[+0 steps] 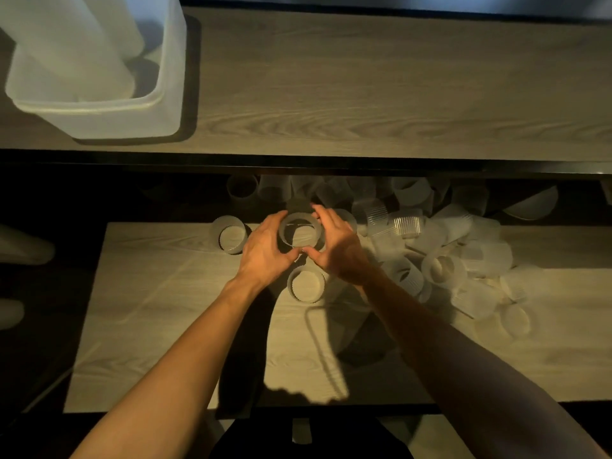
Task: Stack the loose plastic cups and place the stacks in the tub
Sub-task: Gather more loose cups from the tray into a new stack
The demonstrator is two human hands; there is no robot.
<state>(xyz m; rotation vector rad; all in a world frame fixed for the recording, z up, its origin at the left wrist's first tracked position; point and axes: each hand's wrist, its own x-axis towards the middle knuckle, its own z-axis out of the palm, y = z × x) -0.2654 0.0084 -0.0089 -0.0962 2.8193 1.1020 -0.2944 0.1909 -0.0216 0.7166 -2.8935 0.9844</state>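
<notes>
Head view: what were the hands doing?
— Both were wrapped round one ribbed plastic cup (301, 231). The left hand (265, 250) curled on its left side and the right hand (337, 250) on its right, thumbs almost meeting on the near side.
— How did the cup lie?
— Mouth up, its long axis pointing roughly at the camera, above the wooden table (165, 326).
— And what did the next move turn on?
— Probably the second open rim (306, 286), just near of the held cup, between the wrists. I couldn't tell whether it topped a stack. The loose cup pile (447, 256) lay to the right.
— The tub?
— The tub (165, 104), with stacks (66, 44) inside, stood far left on the far counter (364, 94), on the left hand's side.
</notes>
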